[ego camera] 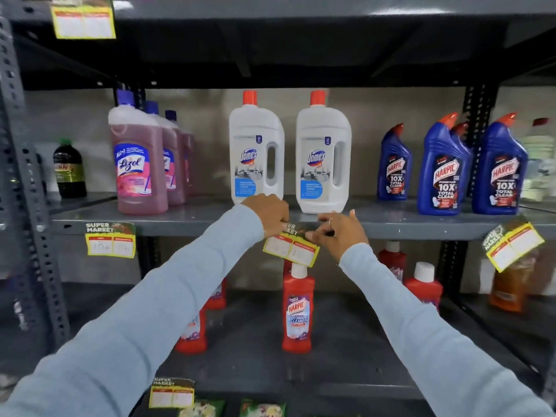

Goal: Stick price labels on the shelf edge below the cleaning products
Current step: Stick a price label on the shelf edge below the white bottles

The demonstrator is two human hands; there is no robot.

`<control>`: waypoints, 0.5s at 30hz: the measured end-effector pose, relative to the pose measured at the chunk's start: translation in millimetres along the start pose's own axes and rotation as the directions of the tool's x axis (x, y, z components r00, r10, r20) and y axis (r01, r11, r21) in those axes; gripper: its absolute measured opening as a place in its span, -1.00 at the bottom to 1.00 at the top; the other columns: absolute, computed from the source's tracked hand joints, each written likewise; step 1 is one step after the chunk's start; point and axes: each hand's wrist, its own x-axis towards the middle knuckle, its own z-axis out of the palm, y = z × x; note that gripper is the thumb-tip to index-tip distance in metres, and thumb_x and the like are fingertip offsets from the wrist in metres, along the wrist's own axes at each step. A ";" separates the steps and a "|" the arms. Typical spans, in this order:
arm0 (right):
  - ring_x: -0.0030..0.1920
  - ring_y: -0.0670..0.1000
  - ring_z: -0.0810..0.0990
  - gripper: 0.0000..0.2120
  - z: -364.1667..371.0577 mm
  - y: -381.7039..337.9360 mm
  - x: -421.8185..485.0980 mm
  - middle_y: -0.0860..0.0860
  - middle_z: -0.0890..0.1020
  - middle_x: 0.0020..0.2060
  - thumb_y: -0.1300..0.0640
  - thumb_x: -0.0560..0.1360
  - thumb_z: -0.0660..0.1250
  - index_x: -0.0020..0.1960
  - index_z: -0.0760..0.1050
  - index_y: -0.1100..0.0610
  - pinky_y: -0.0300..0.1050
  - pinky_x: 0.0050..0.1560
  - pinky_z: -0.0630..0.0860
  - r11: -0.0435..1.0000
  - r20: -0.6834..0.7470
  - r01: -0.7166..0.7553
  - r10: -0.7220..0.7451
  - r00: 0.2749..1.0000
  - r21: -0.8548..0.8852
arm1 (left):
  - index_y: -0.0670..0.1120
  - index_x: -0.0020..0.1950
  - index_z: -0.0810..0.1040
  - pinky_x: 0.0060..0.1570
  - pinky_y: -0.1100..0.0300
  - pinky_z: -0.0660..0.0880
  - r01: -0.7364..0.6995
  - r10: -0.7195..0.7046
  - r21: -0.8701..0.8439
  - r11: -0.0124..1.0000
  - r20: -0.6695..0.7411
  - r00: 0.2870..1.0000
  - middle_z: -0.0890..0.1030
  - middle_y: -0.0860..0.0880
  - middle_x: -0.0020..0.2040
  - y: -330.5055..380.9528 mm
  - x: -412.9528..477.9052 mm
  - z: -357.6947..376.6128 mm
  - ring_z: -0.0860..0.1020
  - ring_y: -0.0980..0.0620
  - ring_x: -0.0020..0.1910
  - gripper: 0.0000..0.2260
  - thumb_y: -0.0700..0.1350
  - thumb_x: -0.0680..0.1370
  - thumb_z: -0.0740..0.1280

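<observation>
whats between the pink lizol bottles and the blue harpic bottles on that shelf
Two white Domex bottles stand side by side between the pink Lizol bottles and the blue Harpic bottles, with bare shelf either side, in the head view.

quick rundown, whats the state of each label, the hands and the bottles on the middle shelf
left hand: pinching middle label's top
right hand: pinching same label
middle label: tilted, at shelf edge
left label: stuck, straight
right label: hanging crooked
Domex bottles: upright, capped
Lizol bottles: upright
Harpic bottles: upright
</observation>
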 end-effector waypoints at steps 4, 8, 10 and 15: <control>0.39 0.07 0.35 -0.77 -1.2 8.2 -4.5 -0.04 0.56 0.25 -0.03 0.35 0.46 -0.06 0.66 0.07 0.11 0.50 -0.03 0.998 0.073 0.058 -0.055 0.996 -0.039 | 0.00 -0.10 0.62 -0.15 0.12 0.35 0.007 -0.009 -0.024 1.000 -0.071 0.997 0.53 0.00 0.02 -3.5 -19.2 20.8 0.52 -0.05 0.03 -0.77 0.02 0.56 0.19; 0.45 0.06 0.20 -0.76 11.0 14.8 -7.1 -0.08 0.36 0.41 -0.14 0.35 0.42 -0.09 0.68 -0.03 0.10 0.52 -0.14 0.876 0.114 0.232 -0.202 0.973 -0.422 | 0.04 0.04 0.65 0.32 -0.08 0.30 0.052 -0.019 0.168 0.984 -0.195 0.981 0.24 -0.05 0.49 7.2 -31.3 70.7 0.28 -0.14 0.41 -0.72 0.06 0.56 0.17; 0.46 0.09 0.18 -0.74 15.5 17.0 -9.7 -0.06 0.33 0.42 -0.17 0.37 0.39 -0.07 0.67 -0.03 0.15 0.53 -0.12 0.817 0.119 0.273 -0.248 0.962 -0.508 | 0.03 0.01 0.67 0.48 -0.08 -0.01 0.076 -0.035 0.155 0.985 -0.248 0.968 0.09 -0.05 0.55 9.3 -31.3 89.2 0.11 -0.17 0.49 -0.71 0.07 0.56 0.17; 0.29 0.07 0.39 -0.69 2.1 12.6 1.9 -0.06 0.46 0.29 -0.16 0.41 0.35 0.00 0.64 0.03 0.06 0.36 0.25 0.841 0.131 0.236 -0.197 0.972 -0.487 | 0.02 -0.01 0.68 0.39 -0.03 0.13 0.043 -0.066 -0.073 0.996 -0.351 0.934 0.35 0.01 0.41 1.8 -20.7 79.7 0.26 -0.09 0.37 -0.77 0.04 0.53 0.26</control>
